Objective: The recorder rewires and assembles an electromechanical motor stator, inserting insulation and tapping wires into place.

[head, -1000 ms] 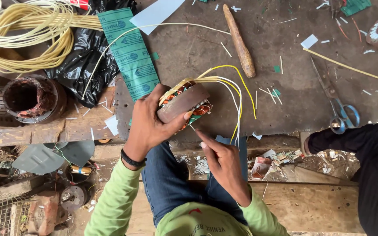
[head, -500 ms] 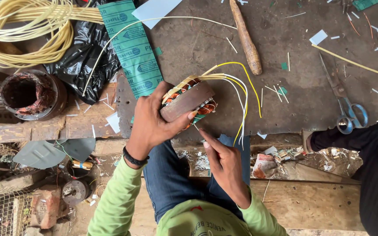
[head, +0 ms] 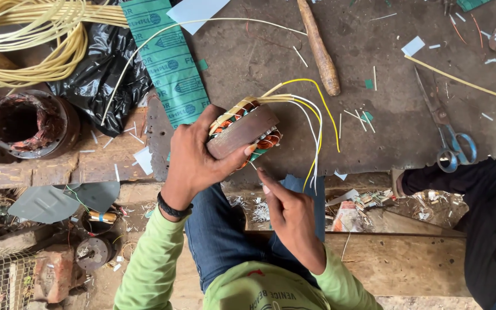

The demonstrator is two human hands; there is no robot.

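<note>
Copper windings show at both ends of the small motor stator (head: 243,131) that the left hand (head: 199,158) holds above the near edge of the tabletop (head: 374,143); the fingers wrap around its brown steel body from below and the thumb presses along its side, so the grip is closed tight on it. Yellow and white lead wires (head: 315,123) come out of the stator's top end, arch to the right and hang down past the tabletop's edge. The right hand (head: 291,215) sits just below the stator with the forefinger stretched up towards its lower end, the other fingers loosely curled; its grip pinches nothing that can be seen, and whether the fingertip touches the windings cannot be told. Both arms wear light green sleeves, and a black band circles the left wrist. On the tabletop, well apart from the hands, lie a wooden handle (head: 318,49), a pair of scissors with blue loops (head: 446,129) to the right, a green printed sheet (head: 170,57) to the left beside a crumpled black plastic bag (head: 101,74), and a coil of yellow sleeving (head: 24,43) at the far left. A larger stator (head: 27,123) with reddish windings stands at the left edge. Another person's dark sleeve (head: 466,178) rests at the right edge.
</note>
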